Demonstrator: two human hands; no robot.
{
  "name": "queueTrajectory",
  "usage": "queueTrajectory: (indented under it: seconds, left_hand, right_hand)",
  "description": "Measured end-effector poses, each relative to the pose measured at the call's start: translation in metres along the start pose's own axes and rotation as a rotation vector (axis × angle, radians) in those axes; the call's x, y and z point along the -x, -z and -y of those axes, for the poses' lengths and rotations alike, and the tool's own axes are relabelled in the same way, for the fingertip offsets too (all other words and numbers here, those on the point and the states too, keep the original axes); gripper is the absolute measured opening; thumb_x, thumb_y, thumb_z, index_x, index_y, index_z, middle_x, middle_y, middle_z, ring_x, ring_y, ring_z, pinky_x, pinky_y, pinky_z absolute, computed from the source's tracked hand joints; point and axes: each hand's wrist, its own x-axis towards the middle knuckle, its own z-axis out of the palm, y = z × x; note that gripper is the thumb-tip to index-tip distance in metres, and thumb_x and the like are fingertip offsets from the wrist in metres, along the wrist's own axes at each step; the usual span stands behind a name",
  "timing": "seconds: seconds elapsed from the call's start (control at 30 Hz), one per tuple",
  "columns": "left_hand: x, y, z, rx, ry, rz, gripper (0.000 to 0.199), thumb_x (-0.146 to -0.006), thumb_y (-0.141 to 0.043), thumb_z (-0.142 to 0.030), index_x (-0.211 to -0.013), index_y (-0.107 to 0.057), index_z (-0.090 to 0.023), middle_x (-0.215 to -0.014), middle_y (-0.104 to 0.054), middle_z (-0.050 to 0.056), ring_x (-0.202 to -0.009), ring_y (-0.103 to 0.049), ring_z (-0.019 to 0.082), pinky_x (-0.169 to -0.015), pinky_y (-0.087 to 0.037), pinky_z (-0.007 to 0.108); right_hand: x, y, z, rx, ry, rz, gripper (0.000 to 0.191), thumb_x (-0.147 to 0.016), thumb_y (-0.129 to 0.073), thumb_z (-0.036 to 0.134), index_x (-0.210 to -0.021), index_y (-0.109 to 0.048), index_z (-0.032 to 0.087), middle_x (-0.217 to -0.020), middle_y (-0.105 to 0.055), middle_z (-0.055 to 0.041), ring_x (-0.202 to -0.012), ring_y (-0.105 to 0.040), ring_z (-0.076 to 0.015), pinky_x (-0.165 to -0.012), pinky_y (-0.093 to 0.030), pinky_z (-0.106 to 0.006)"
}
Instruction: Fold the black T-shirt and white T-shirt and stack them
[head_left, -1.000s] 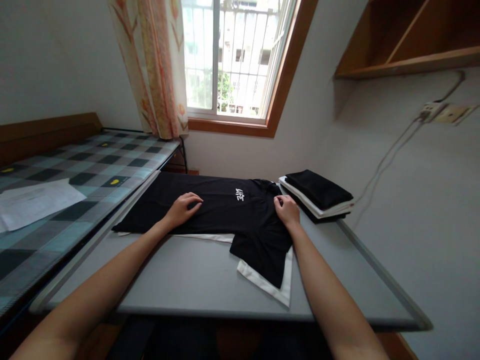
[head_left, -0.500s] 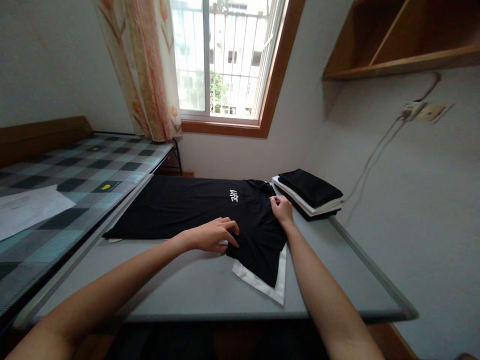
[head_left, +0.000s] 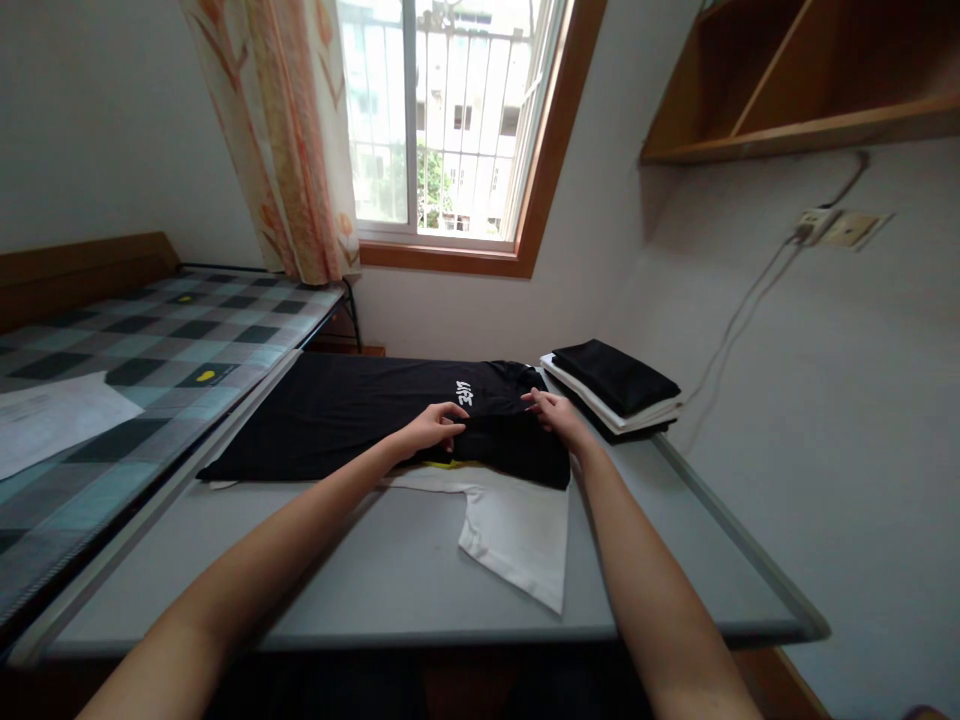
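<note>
A black T-shirt (head_left: 352, 400) with white "LIFE" lettering lies across the table, its hem to the left and its collar to the right. Under it is a white T-shirt (head_left: 517, 530), whose sleeve now shows on the near side. My left hand (head_left: 431, 428) pinches the black cloth just below the lettering. Near the collar, my right hand (head_left: 556, 415) has its fingertips closed on the shoulder of the black shirt. The near side of the black shirt is folded inward between the two hands. A bit of yellow shows by the left wrist.
A stack of folded black and white clothes (head_left: 619, 385) sits at the table's far right. Left of the grey table (head_left: 375, 590) is a bed with a checked mattress (head_left: 150, 350) and white paper (head_left: 60, 415) on it. A cable (head_left: 735, 330) hangs along the right wall.
My left hand has moved away from me, carrying the black shirt's near sleeve and side inward. The white sleeve underneath is now uncovered. My right hand has shifted slightly left.
</note>
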Motion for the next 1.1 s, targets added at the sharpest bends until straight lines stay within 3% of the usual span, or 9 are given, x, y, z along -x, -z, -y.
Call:
queueTrajectory:
  seconds: [0.1, 0.23, 0.37, 0.5, 0.6, 0.73, 0.83, 0.97, 1.1]
  left_hand:
    - [-0.003, 0.002, 0.009, 0.103, -0.024, -0.042, 0.042, -0.079, -0.068, -0.028, -0.117, -0.055, -0.017, -0.051, -0.053, -0.01, -0.043, -0.057, 0.01, -0.047, -0.042, 0.018]
    - [-0.001, 0.003, 0.01, 0.145, -0.028, -0.016, 0.037, -0.078, -0.071, -0.035, -0.108, -0.062, -0.016, -0.056, -0.055, -0.007, -0.045, -0.057, 0.009, -0.049, -0.047, 0.02]
    - [0.004, 0.007, -0.003, 0.053, -0.07, 0.019, 0.044, -0.073, -0.077, -0.035, -0.11, -0.068, -0.013, -0.071, -0.064, -0.001, -0.054, -0.058, 0.007, -0.055, -0.049, 0.021]
    - [0.011, 0.011, -0.019, 0.025, -0.123, 0.074, 0.073, -0.07, -0.082, -0.029, -0.136, -0.056, -0.016, -0.068, -0.062, -0.003, -0.056, -0.057, 0.008, -0.056, -0.048, 0.02]
    - [0.014, 0.011, -0.023, 0.052, -0.106, 0.154, 0.079, -0.069, -0.083, -0.027, -0.141, -0.051, -0.019, -0.074, -0.062, -0.001, -0.058, -0.058, 0.009, -0.056, -0.051, 0.022]
    - [0.015, 0.008, -0.021, 0.037, 0.011, 0.188, 0.075, -0.068, -0.081, -0.021, -0.137, -0.054, -0.02, -0.069, -0.055, -0.005, -0.057, -0.056, 0.008, -0.056, -0.053, 0.023]
    - [0.016, 0.007, -0.02, -0.01, 0.075, 0.204, 0.068, -0.07, -0.077, -0.018, -0.134, -0.056, -0.02, -0.061, -0.048, -0.009, -0.054, -0.056, 0.009, -0.055, -0.053, 0.022]
    - [0.02, 0.007, -0.024, -0.008, 0.098, 0.27, 0.059, -0.07, -0.075, -0.022, -0.127, -0.061, -0.023, -0.069, -0.054, -0.005, -0.062, -0.061, 0.011, -0.058, -0.057, 0.024]
    - [0.023, 0.002, -0.026, -0.005, 0.141, 0.286, 0.053, -0.072, -0.076, -0.032, -0.123, -0.066, -0.021, -0.082, -0.062, 0.0, -0.065, -0.062, 0.012, -0.059, -0.059, 0.028]
  right_hand:
    - [0.007, 0.003, 0.005, -0.053, -0.077, 0.207, 0.067, -0.083, -0.048, 0.072, -0.103, -0.071, 0.012, -0.062, -0.057, -0.002, -0.047, -0.046, -0.0103, -0.041, -0.031, -0.021]
    - [0.012, 0.004, 0.007, 0.082, 0.018, 0.325, 0.057, -0.078, -0.063, 0.06, -0.11, -0.07, 0.013, -0.061, -0.056, 0.0018, -0.051, -0.046, -0.0091, -0.044, -0.033, -0.02]
    - [0.01, 0.0, 0.007, 0.183, 0.184, 0.256, 0.05, -0.073, -0.068, 0.038, -0.118, -0.065, 0.016, -0.06, -0.055, 0.0054, -0.056, -0.048, -0.0107, -0.053, -0.04, -0.022]
    - [0.006, -0.004, 0.01, 0.175, 0.353, 0.007, 0.032, -0.08, -0.056, 0.036, -0.103, -0.069, 0.018, -0.076, -0.064, -0.0012, -0.072, -0.057, -0.0154, -0.068, -0.048, -0.027]
    - [0.006, -0.003, 0.014, 0.179, 0.419, -0.049, 0.029, -0.082, -0.053, 0.038, -0.091, -0.071, 0.017, -0.086, -0.069, -0.0051, -0.082, -0.061, -0.0188, -0.072, -0.049, -0.029]
    - [0.008, -0.002, 0.015, 0.266, 0.366, 0.025, 0.029, -0.084, -0.052, 0.035, -0.089, -0.075, 0.018, -0.085, -0.072, -0.0045, -0.078, -0.062, -0.0195, -0.073, -0.05, -0.031]
    - [0.01, -0.003, 0.013, 0.275, 0.302, 0.106, 0.027, -0.083, -0.057, 0.031, -0.097, -0.075, 0.019, -0.096, -0.074, -0.0053, -0.088, -0.065, -0.0204, -0.081, -0.051, -0.033]
    - [0.011, -0.006, 0.011, 0.269, 0.246, 0.253, 0.042, -0.076, -0.07, 0.031, -0.116, -0.071, 0.017, -0.104, -0.073, -0.0083, -0.094, -0.066, -0.0208, -0.084, -0.053, -0.033]
    - [0.011, -0.01, 0.009, 0.254, 0.257, 0.32, 0.031, -0.077, -0.063, 0.018, -0.106, -0.074, 0.018, -0.11, -0.073, -0.0075, -0.101, -0.065, -0.02, -0.091, -0.051, -0.034]
